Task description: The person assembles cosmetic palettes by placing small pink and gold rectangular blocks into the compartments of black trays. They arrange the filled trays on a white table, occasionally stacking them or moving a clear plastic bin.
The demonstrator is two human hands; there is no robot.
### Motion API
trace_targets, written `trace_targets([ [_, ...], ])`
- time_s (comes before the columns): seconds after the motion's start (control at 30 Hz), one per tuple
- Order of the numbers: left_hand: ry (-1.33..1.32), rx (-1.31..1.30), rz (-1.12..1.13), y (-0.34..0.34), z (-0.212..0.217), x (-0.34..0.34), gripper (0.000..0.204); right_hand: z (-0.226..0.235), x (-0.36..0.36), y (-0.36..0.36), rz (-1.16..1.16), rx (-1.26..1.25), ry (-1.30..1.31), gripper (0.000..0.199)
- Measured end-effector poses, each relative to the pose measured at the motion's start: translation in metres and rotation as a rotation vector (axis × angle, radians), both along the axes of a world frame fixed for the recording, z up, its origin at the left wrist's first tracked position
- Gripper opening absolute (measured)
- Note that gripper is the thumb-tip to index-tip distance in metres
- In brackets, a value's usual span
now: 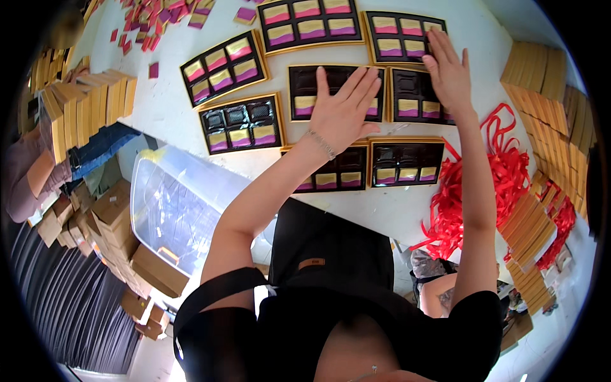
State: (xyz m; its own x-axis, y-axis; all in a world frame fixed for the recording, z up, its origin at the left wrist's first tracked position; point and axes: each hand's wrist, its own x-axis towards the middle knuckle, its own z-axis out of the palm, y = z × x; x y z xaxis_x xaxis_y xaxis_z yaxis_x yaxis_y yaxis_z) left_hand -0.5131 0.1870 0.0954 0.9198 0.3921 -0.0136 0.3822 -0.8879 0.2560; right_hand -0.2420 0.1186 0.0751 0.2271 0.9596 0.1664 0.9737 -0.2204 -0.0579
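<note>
My left hand (344,113) lies flat with fingers spread over the middle black tray (299,77) in its gold-edged box. Part of that tray is hidden beneath it, with gold-and-purple squares (305,105) showing in the lower row. My right hand (450,79) stretches its fingers over the right end of a tray (402,58) at the far right, whose compartments hold gold squares with pink or purple. Its wrist is above another tray (407,83), filled only in the lower row where visible. I see nothing held in either hand.
More trays surround my hands, including a far one (310,19) and a left one (224,69). Loose squares (143,22) are heaped at the far left. Red ribbon (484,184) lies tangled right. A clear plastic bin (178,197) stands below left; box stacks (541,108) line the right.
</note>
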Motion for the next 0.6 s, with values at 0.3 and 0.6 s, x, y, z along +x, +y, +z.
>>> trace_targets([
  [0.3,-0.277,-0.084,0.264,0.071,0.04,-0.034,0.094,0.057,-0.073,0.099,-0.003,0.292,0.426,0.027],
  [0.6,-0.525,0.4,0.622,0.361,-0.057,-0.144,0.029,-0.009,-0.222,0.327,0.46,0.145,0.4,0.037],
])
